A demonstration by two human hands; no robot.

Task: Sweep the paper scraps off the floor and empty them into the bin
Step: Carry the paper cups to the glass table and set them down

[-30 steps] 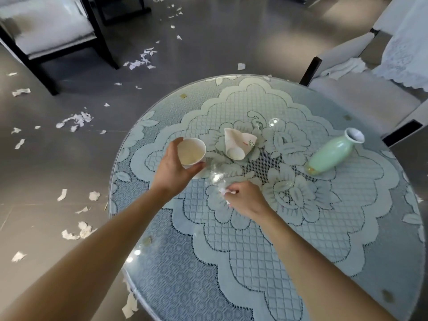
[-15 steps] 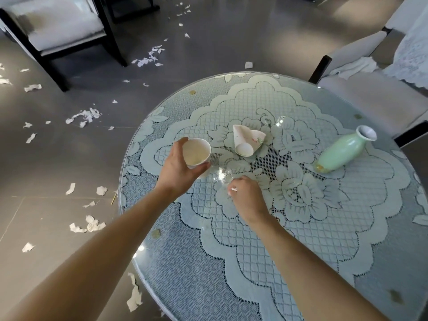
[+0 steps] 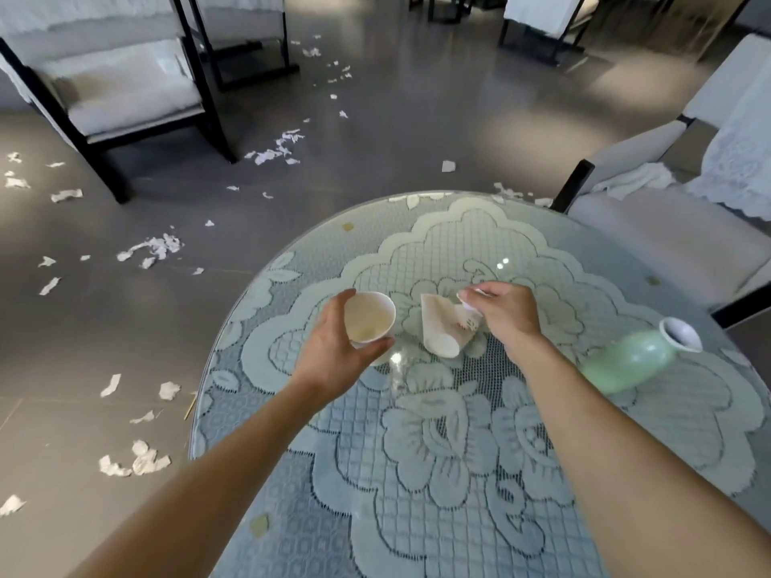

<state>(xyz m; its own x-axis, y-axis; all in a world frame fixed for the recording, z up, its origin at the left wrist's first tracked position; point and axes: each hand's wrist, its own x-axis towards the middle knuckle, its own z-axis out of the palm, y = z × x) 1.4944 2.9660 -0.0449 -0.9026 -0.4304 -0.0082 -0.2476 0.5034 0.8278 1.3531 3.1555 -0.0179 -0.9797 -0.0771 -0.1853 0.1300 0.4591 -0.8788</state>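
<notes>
Torn white paper scraps (image 3: pixel 151 249) lie scattered over the grey floor left of a round glass table (image 3: pixel 688 460), with more scraps (image 3: pixel 134 460) near its left edge. My left hand (image 3: pixel 333 352) grips an upright paper cup (image 3: pixel 369 318) above the table. My right hand (image 3: pixel 502 312) pinches a small white scrap (image 3: pixel 464 294) right above a crushed paper cup (image 3: pixel 443 330) that lies on its side. No bin or broom is in view.
A pale green vase (image 3: pixel 634 360) lies on its side at the table's right. A black-framed chair (image 3: pixel 125 98) stands far left, a white-cushioned chair (image 3: pixel 667 227) at the right behind the table. Lace cloth shows under the glass.
My right hand has moved away from the table's middle up to the crushed cup, with a small scrap pinched in it. My left hand still holds the upright cup. The view has tilted up.
</notes>
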